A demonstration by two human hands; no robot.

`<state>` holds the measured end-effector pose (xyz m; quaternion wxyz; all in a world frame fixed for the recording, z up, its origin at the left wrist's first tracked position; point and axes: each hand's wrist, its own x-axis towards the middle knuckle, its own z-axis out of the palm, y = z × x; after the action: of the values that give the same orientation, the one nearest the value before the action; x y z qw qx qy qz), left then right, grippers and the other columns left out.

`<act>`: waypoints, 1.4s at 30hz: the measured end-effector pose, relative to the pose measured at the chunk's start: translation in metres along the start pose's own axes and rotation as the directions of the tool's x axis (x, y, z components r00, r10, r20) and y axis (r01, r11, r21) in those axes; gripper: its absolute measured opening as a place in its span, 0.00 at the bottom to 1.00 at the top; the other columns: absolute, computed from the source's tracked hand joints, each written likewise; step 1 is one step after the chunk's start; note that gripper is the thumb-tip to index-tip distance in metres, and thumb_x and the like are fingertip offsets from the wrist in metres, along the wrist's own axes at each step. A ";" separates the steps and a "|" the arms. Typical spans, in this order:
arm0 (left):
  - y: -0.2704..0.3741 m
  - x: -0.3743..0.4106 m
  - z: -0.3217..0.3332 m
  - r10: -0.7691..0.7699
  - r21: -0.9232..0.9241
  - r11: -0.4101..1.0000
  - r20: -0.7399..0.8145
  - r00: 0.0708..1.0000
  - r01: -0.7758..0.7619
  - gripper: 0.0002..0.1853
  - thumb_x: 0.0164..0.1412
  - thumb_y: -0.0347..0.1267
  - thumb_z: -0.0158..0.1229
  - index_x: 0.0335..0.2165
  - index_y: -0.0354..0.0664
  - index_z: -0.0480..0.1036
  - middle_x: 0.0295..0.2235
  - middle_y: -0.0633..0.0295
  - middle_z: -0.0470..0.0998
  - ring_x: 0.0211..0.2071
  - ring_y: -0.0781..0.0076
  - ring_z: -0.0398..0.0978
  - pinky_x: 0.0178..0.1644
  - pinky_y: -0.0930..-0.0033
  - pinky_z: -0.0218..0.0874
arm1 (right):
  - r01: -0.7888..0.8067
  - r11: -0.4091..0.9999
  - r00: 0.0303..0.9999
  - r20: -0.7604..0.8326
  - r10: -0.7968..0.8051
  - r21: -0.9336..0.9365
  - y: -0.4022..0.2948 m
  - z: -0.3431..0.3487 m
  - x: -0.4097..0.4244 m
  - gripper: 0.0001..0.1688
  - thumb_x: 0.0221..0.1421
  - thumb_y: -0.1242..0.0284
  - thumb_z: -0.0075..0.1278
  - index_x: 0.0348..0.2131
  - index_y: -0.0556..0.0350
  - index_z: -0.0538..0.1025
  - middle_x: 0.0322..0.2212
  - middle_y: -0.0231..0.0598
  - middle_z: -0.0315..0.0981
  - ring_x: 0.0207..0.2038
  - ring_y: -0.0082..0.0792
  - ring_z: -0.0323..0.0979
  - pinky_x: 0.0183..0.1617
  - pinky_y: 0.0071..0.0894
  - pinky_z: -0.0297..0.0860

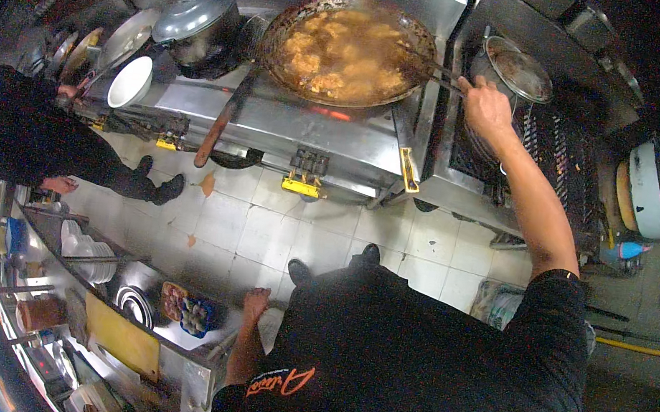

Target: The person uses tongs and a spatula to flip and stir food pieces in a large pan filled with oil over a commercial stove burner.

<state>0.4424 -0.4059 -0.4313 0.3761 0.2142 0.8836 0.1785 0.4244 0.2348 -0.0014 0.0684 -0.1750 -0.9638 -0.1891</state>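
My right hand (488, 105) is closed around the end of long dark tongs (443, 76), whose two arms reach over the right rim of a large wok (267, 64). Battered pieces of food (306, 62) fry in bubbling brown oil inside it, partly veiled by steam. My left hand (256, 302) hangs low beside my body, near the corner of the steel counter behind; its fingers look partly curled and I cannot tell whether it holds anything. A long wooden handle (210, 142) sticks out over the stove's front edge, left of the wok.
A lidded pot (195, 16) and a white bowl (131, 82) stand left of the wok. At right are a pot with a strainer (517, 68) and a dark grill (551, 161). A co-worker (49, 135) stands at far left. A yellow cutting board (122, 335) lies on the counter.
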 end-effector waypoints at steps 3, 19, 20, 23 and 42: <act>0.007 0.001 -0.003 0.045 0.009 0.999 -0.032 0.998 -0.044 0.17 0.52 0.42 0.47 0.33 0.40 0.70 0.31 0.52 0.73 0.39 0.56 0.70 0.41 0.59 0.58 | -0.079 0.997 0.997 -0.020 0.080 0.018 0.008 0.008 -0.010 0.26 0.43 0.76 0.43 0.46 0.43 0.69 0.34 0.47 0.66 0.36 0.46 0.69 0.35 0.40 0.69; 0.036 -0.008 -0.025 -0.319 -0.476 0.819 0.086 0.944 0.320 0.23 0.53 0.47 0.46 0.22 0.37 0.72 0.14 0.55 0.72 0.17 0.64 0.72 0.30 0.61 0.62 | -0.060 0.998 0.998 -0.010 0.060 0.007 0.015 0.014 -0.014 0.25 0.45 0.76 0.42 0.46 0.45 0.69 0.32 0.44 0.65 0.34 0.44 0.69 0.34 0.40 0.69; 0.034 -0.004 -0.028 -0.293 -0.453 0.834 0.120 0.949 0.315 0.23 0.53 0.47 0.46 0.21 0.37 0.72 0.14 0.55 0.72 0.17 0.64 0.71 0.30 0.62 0.62 | -0.040 0.999 0.999 -0.002 0.040 -0.014 0.015 0.018 -0.011 0.25 0.45 0.76 0.42 0.46 0.45 0.69 0.33 0.44 0.65 0.35 0.43 0.69 0.34 0.39 0.70; 0.015 -0.002 -0.015 -0.230 -0.447 0.865 0.048 0.972 0.227 0.22 0.52 0.46 0.47 0.19 0.37 0.71 0.13 0.55 0.71 0.15 0.64 0.70 0.29 0.62 0.62 | 0.044 0.998 0.998 -0.050 -0.046 -0.053 0.007 0.018 0.001 0.25 0.45 0.76 0.41 0.46 0.47 0.69 0.33 0.43 0.65 0.35 0.42 0.69 0.33 0.37 0.70; -0.003 0.027 0.000 -0.258 -0.128 0.943 0.303 0.918 0.307 0.17 0.52 0.40 0.42 0.38 0.43 0.66 0.33 0.54 0.72 0.36 0.56 0.70 0.43 0.54 0.57 | -0.341 0.831 0.939 0.126 0.319 0.440 0.028 0.020 -0.001 0.20 0.48 0.61 0.46 0.38 0.54 0.74 0.33 0.50 0.72 0.38 0.49 0.70 0.44 0.45 0.66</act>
<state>0.4248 -0.3940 -0.4487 0.5370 0.0735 0.8239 0.1659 0.4345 0.2662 -0.0108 0.1164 -0.3220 -0.9376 0.0610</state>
